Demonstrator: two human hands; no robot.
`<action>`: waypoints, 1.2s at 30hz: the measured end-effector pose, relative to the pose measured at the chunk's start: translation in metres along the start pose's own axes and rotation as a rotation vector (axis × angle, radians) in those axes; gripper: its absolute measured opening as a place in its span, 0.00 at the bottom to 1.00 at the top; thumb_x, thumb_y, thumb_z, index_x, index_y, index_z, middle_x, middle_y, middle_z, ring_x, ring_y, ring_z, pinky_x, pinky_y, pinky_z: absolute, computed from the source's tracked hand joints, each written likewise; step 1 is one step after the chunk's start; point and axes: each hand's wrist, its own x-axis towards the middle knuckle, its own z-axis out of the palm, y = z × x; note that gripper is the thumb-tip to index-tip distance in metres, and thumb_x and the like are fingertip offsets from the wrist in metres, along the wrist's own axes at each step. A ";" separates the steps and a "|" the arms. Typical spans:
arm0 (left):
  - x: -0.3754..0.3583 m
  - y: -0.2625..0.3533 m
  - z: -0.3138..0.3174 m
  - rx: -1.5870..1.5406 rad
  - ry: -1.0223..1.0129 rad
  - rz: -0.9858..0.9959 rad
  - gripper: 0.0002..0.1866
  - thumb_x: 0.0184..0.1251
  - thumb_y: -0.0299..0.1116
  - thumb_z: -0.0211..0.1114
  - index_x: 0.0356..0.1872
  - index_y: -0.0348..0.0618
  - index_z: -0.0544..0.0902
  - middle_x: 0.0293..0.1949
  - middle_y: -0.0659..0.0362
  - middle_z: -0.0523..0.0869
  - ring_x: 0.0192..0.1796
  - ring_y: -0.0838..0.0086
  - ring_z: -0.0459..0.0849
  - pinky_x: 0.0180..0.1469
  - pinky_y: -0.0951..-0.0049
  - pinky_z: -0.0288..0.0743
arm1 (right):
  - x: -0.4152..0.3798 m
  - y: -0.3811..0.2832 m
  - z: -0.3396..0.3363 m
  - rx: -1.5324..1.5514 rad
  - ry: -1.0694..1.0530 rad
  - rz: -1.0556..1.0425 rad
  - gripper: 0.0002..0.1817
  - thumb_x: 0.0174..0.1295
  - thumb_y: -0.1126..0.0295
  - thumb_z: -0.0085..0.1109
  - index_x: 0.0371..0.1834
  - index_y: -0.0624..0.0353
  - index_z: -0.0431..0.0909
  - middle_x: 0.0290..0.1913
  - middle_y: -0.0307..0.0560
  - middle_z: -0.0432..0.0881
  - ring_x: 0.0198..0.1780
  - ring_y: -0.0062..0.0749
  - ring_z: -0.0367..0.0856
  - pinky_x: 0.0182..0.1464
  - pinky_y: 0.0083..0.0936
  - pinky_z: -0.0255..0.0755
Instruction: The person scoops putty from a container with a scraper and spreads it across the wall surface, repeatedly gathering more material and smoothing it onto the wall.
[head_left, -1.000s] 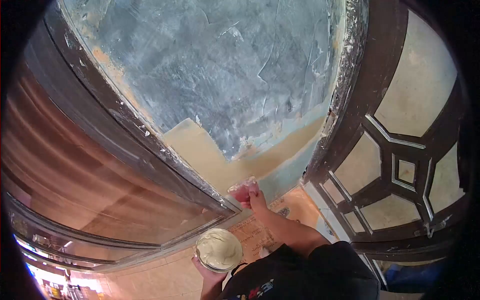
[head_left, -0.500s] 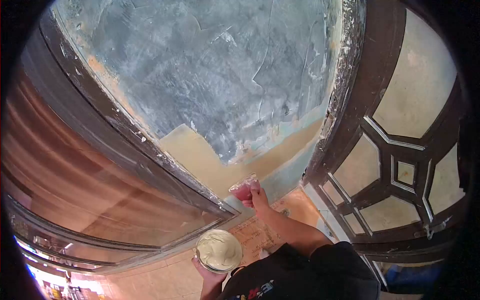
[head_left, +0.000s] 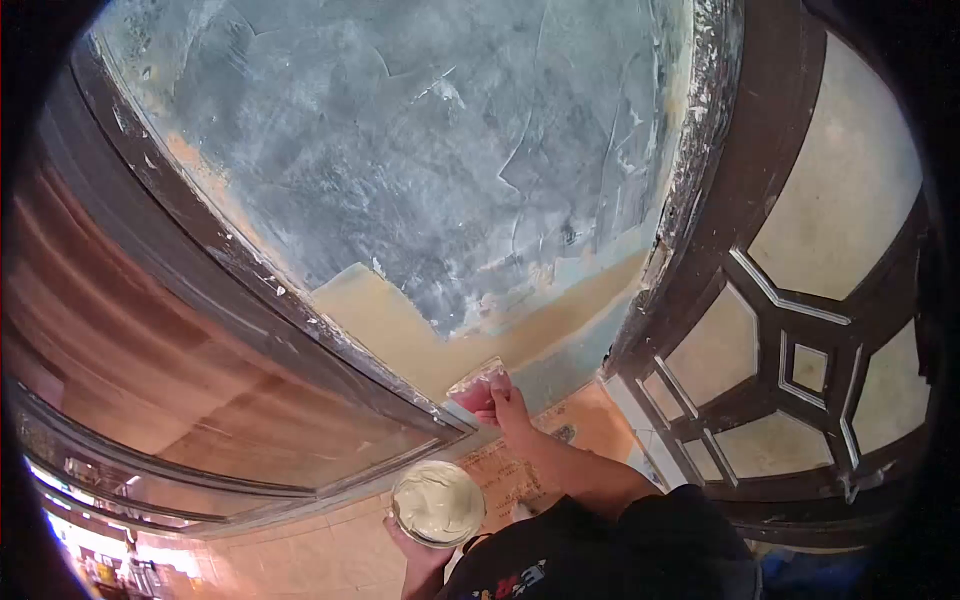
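Note:
My right hand [head_left: 507, 403] grips a reddish putty knife [head_left: 473, 391], its pale-smeared edge against the low part of the wall [head_left: 420, 170]. Around that blade runs a band of beige putty [head_left: 400, 335], with bluish-grey coating above it. Lower down, my left hand [head_left: 408, 543] is wrapped round the side of a round tub [head_left: 427, 542], held upright. Thick cream-coloured putty [head_left: 438, 503] fills it to near the rim, its surface swirled. Part of the left fingers is hidden under the tub.
On the left stands a dark frame [head_left: 250, 262] with a glossy reddish-brown pane [head_left: 180, 350]. A dark panelled door [head_left: 745, 320] with pale insets is at the right. Orange-brown printed sheeting [head_left: 500, 480] lies on the floor below the wall.
The putty knife and my right hand have shifted slightly left and down along the wall. The view has tilted a little. My left hand still holds the tub in about the same place.

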 end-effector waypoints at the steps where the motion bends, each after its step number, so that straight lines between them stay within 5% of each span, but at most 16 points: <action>1: 0.001 -0.002 -0.001 -0.004 0.004 0.003 0.43 0.55 0.70 0.40 0.65 0.50 0.65 0.63 0.53 0.68 0.63 0.54 0.69 0.61 0.45 0.65 | -0.006 -0.006 0.010 0.051 -0.078 -0.071 0.16 0.69 0.60 0.48 0.52 0.58 0.61 0.36 0.45 0.74 0.28 0.33 0.82 0.28 0.26 0.81; 8: -0.005 -0.012 0.009 0.107 -0.027 0.085 0.42 0.58 0.70 0.39 0.65 0.50 0.65 0.63 0.52 0.69 0.64 0.55 0.68 0.61 0.44 0.65 | -0.018 -0.043 0.054 0.146 -0.223 -0.186 0.19 0.69 0.63 0.49 0.57 0.58 0.57 0.44 0.47 0.71 0.37 0.36 0.83 0.40 0.29 0.81; 10: -0.010 -0.013 0.023 0.029 -0.036 0.072 0.41 0.59 0.69 0.38 0.65 0.49 0.65 0.63 0.52 0.68 0.64 0.55 0.68 0.62 0.45 0.65 | -0.002 -0.020 0.042 0.101 -0.175 -0.149 0.18 0.69 0.63 0.49 0.54 0.59 0.57 0.43 0.47 0.71 0.38 0.37 0.83 0.38 0.28 0.81; 11: -0.019 -0.014 0.043 0.376 -0.008 0.230 0.42 0.59 0.69 0.38 0.65 0.49 0.64 0.63 0.52 0.68 0.64 0.55 0.68 0.62 0.45 0.64 | 0.005 -0.001 0.033 0.055 -0.136 -0.121 0.17 0.68 0.63 0.49 0.53 0.59 0.58 0.42 0.47 0.72 0.37 0.37 0.83 0.37 0.28 0.82; 14: -0.013 -0.013 0.024 0.287 -0.014 0.171 0.42 0.58 0.70 0.37 0.66 0.49 0.64 0.65 0.52 0.66 0.65 0.55 0.67 0.63 0.47 0.64 | 0.003 0.018 0.025 0.001 -0.055 -0.009 0.16 0.68 0.61 0.49 0.49 0.59 0.59 0.41 0.48 0.72 0.34 0.36 0.83 0.34 0.26 0.82; 16: -0.009 -0.013 0.015 -0.051 -0.023 0.070 0.42 0.58 0.69 0.39 0.66 0.49 0.64 0.65 0.52 0.66 0.65 0.55 0.67 0.63 0.48 0.64 | -0.011 0.010 0.031 0.020 -0.078 0.027 0.19 0.68 0.61 0.49 0.54 0.59 0.58 0.42 0.49 0.73 0.32 0.36 0.83 0.35 0.27 0.82; 20: -0.008 -0.010 0.018 -0.076 0.000 0.037 0.42 0.55 0.67 0.42 0.66 0.50 0.65 0.65 0.52 0.68 0.64 0.54 0.68 0.62 0.45 0.64 | -0.033 -0.027 0.065 0.081 -0.272 -0.178 0.26 0.69 0.59 0.49 0.63 0.58 0.53 0.44 0.51 0.73 0.33 0.38 0.83 0.35 0.29 0.81; 25: -0.004 -0.010 0.011 -0.081 0.027 0.037 0.43 0.51 0.67 0.49 0.65 0.50 0.66 0.63 0.53 0.69 0.63 0.54 0.69 0.61 0.46 0.65 | 0.000 -0.006 0.048 -0.054 -0.131 -0.245 0.18 0.68 0.63 0.51 0.51 0.60 0.58 0.43 0.51 0.73 0.32 0.37 0.83 0.33 0.27 0.81; 29: -0.001 -0.008 0.008 -0.030 0.008 0.047 0.44 0.51 0.69 0.48 0.65 0.51 0.65 0.64 0.53 0.68 0.64 0.54 0.69 0.62 0.46 0.65 | -0.005 0.017 0.019 -0.014 -0.053 -0.035 0.17 0.67 0.65 0.51 0.52 0.61 0.58 0.39 0.50 0.73 0.33 0.36 0.83 0.33 0.25 0.82; 36: -0.004 -0.004 0.018 0.135 -0.040 0.081 0.43 0.56 0.70 0.42 0.66 0.50 0.63 0.65 0.53 0.67 0.65 0.54 0.67 0.63 0.47 0.64 | -0.028 -0.033 0.055 0.059 -0.175 -0.218 0.19 0.67 0.63 0.50 0.53 0.61 0.59 0.41 0.49 0.72 0.34 0.36 0.83 0.31 0.24 0.81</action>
